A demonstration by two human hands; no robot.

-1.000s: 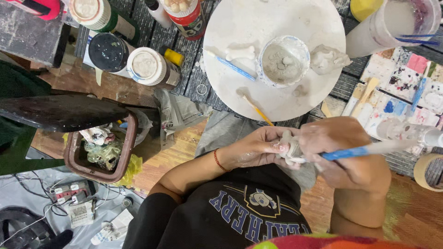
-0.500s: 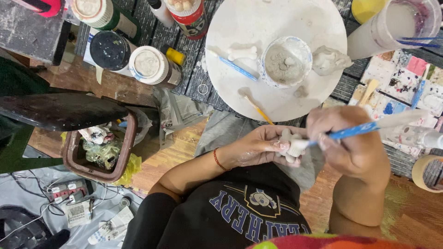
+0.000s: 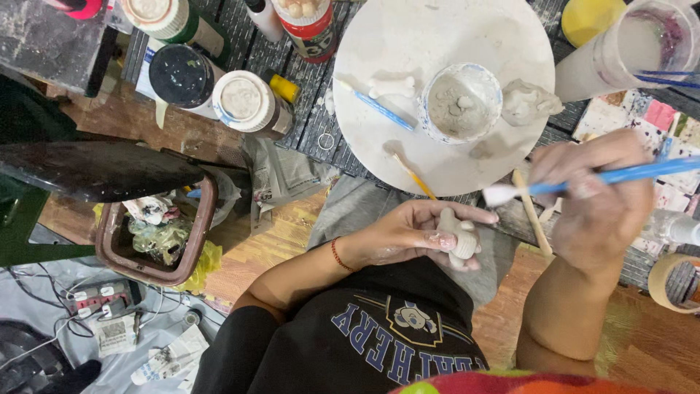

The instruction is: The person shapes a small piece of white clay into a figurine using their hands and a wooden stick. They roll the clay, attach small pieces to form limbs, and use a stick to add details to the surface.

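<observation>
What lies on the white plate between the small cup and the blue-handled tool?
In the head view, a small white bone-shaped clay piece lies between the cup and the blue tool on the plate.

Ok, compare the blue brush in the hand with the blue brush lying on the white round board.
The held brush is gripped by the right hand, off the table; the board brush lies flat on the white board, untouched. The held one appears larger, with a pale tip showing. Both have blue handles.
</observation>
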